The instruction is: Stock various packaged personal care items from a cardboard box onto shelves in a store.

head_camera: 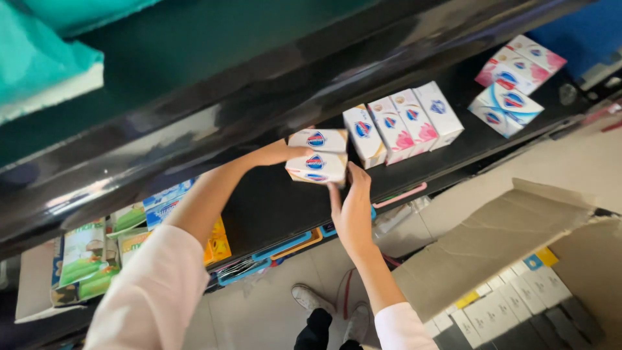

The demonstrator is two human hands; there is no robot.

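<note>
At the centre of the frame, the left hand (275, 154) and the right hand (353, 207) clamp together on two stacked white soap boxes (318, 157) above a dark shelf (272, 201). Just to the right, a row of upright soap boxes (402, 123) stands on the same shelf, with more boxes (515, 81) lying at upper right. An open cardboard carton (505, 240) of packs sits at lower right.

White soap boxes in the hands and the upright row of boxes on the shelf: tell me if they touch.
Apart. The head view shows dark shelf between the two held white soap boxes and the upright row.
</note>
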